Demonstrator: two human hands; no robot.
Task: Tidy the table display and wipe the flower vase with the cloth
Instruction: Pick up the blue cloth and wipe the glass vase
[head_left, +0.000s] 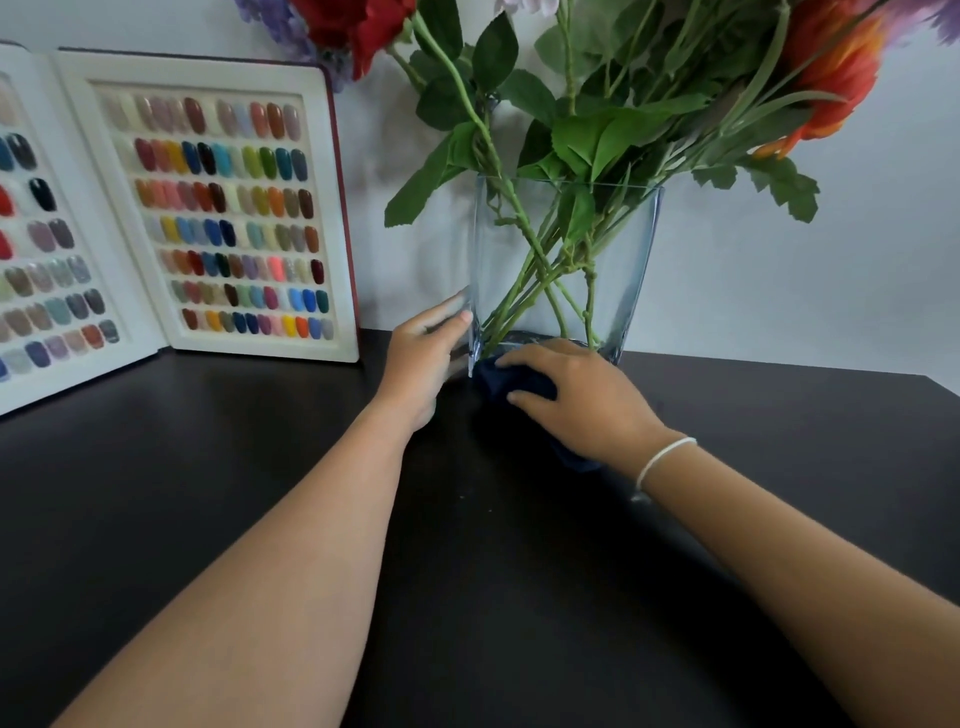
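Observation:
A clear glass vase with green stems, red and orange flowers stands at the back of the dark table, against the wall. My left hand rests with straight fingers against the vase's left side near its base. My right hand presses a dark blue cloth against the lower front of the vase, fingers curved over the cloth. Part of the cloth is hidden under the palm.
An open display book of coloured nail samples stands upright at the back left, leaning on the wall. A pale wall runs behind the table. A white band circles my right wrist.

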